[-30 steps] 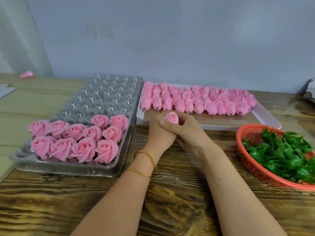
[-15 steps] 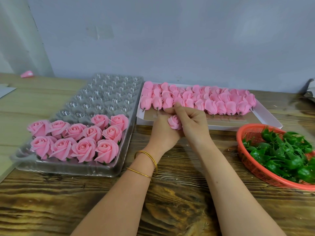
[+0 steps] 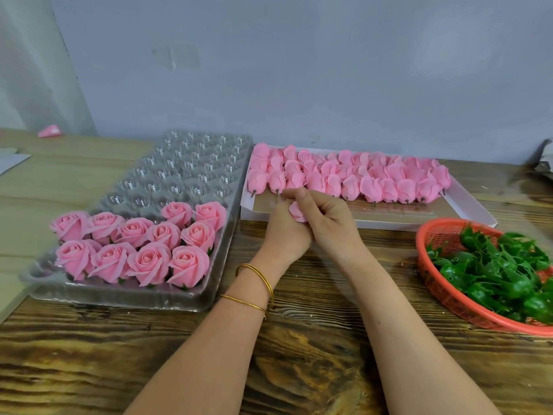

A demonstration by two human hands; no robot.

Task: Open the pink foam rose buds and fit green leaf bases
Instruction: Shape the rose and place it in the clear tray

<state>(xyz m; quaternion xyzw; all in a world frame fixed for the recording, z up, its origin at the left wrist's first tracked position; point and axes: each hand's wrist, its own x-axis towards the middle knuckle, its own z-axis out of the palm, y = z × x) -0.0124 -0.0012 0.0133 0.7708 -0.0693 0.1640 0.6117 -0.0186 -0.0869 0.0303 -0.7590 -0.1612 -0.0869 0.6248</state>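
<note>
While pressed together just above the bench point(image 3: 299, 339), grip one pink foam rose bud point(image 3: 296, 211) between them: left hand point(image 3: 284, 232) curled under and behind it, right hand point(image 3: 329, 217) curled over it from the right. Fingers point(image 3: 302, 194) of both closed on the bud, with the right index finger and thumb pinching near its top. Shows only as a small patch of pink petal between the two palms, the rest hidden.

Sits just in front of the near edge of the white box point(image 3: 466, 214), which carries rows of closed buds point(image 3: 359, 178) with short stems pointing toward the person.

To the left, close beside the box: clear plastic tray point(image 3: 191, 163), its near cups filled with opened roses point(image 3: 134, 244), bits of green showing under a few.

To the right, well apart from the hands: orange mesh basket point(image 3: 434, 283) heaped with green leaf bases point(image 3: 502, 271).

On the left wrist: two thin gold bangles point(image 3: 257, 283).

Far left, by the wall: a small pink piece point(image 3: 49, 131) lying on the bench, too small to make out.
</note>
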